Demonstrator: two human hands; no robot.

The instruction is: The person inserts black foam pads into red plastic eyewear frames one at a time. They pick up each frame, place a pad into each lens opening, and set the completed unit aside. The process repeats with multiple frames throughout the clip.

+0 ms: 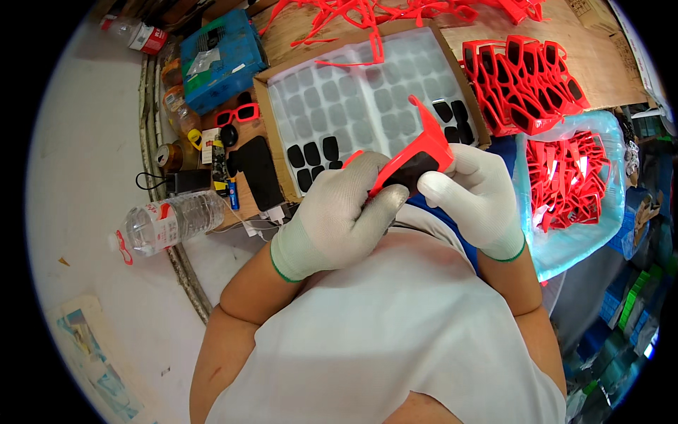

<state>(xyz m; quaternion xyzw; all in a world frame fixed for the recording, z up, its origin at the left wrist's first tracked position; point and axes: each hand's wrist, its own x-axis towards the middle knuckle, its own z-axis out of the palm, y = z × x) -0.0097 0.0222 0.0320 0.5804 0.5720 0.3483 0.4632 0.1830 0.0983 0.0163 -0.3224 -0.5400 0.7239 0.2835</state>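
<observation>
Red-framed sunglasses [417,164] are held up between my two gloved hands, a dark lens showing and one red temple arm sticking up. My left hand [346,205] is closed round the frame's left part, its grey-stained thumb at the lower edge of the lens. At the other end, my right hand [477,194] pinches the frame, its thumb close to the lens and its fingers partly behind the rim. Just beyond lies a cardboard box [263,106] of lenses in rows. Several bare dark lenses [312,152] show at its near left, others [459,113] at its right.
Stacked red sunglasses [526,85] stand at the right, above a blue-lined bin [565,247] of red frame parts. More red frames [424,10] lie at the back. On the left are a phone [258,172], a plastic bottle [173,222] and a blue box [222,60].
</observation>
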